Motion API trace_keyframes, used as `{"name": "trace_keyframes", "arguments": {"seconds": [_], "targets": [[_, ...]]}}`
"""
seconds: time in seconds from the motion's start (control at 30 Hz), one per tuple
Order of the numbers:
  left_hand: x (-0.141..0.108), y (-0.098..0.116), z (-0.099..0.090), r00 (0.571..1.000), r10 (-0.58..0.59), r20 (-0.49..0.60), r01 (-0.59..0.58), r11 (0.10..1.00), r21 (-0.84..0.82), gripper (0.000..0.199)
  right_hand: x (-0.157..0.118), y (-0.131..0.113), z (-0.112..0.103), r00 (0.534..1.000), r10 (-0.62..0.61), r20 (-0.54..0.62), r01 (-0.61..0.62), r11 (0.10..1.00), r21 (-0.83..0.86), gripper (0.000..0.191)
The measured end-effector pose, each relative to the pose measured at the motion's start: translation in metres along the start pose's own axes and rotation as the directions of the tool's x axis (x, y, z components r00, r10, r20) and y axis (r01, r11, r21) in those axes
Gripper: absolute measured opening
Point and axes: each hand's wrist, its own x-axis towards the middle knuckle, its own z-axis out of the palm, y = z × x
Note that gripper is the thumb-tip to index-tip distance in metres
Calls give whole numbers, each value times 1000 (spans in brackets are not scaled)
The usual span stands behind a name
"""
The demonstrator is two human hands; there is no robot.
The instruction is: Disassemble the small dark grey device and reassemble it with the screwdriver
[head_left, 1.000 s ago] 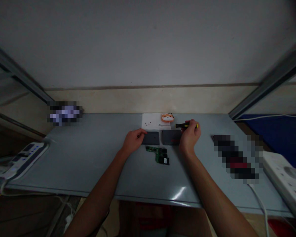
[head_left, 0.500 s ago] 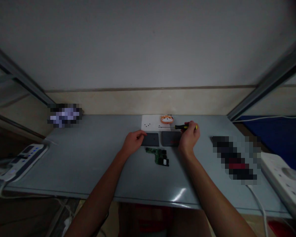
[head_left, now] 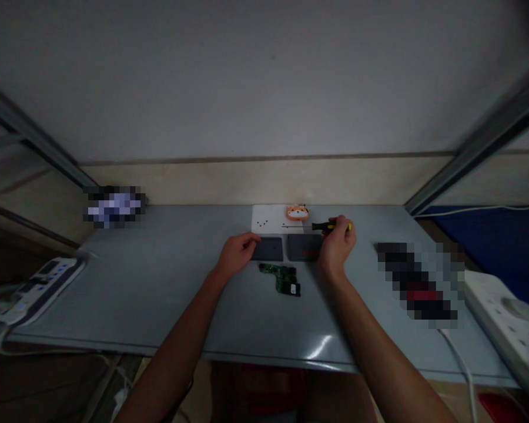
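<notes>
My right hand [head_left: 336,248] is closed round the black and yellow handle of a screwdriver [head_left: 324,226]. Its thin shaft points left, and the tip lies over a white sheet of paper [head_left: 268,218] with several tiny dark screws [head_left: 261,223] on it. Below that hand's fingers is a dark case half [head_left: 302,248], partly covered by the hand. My left hand [head_left: 238,254] pinches the left edge of a flat dark grey panel [head_left: 270,249] beside it. A green circuit board [head_left: 284,279] lies just in front of both pieces.
An orange animal-faced case [head_left: 297,212] sits on the paper's right part. A blurred-out dark object [head_left: 417,282] and a white power strip [head_left: 502,317] are at the right. Another power strip [head_left: 44,288] lies at the left edge, and a pixelated object [head_left: 117,207] stands behind it.
The whole view has shifted very slightly. Both hands, the screwdriver and the parts on the table keep the same places relative to each other.
</notes>
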Motion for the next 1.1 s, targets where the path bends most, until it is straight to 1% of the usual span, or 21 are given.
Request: {"name": "trace_keyframes", "arguments": {"seconds": [0.4, 0.57, 0.83, 1.1], "targets": [[0, 1, -1, 1000, -8, 3, 8, 1000, -11, 29, -1, -1, 0, 1000, 4, 15, -4, 1000, 23, 34], [0, 2, -2, 1000, -5, 2, 5, 1000, -7, 28, -1, 1, -1, 1000, 9, 6, -9, 1000, -7, 35], [1, 0, 0, 1000, -10, -1, 10, 1000, 13, 29, 0, 0, -1, 1000, -3, 14, 3, 1000, -12, 32], [1, -4, 1, 1000, -8, 2, 8, 1000, 13, 28, 0, 0, 0, 1000, 12, 7, -12, 1000, 0, 35]]}}
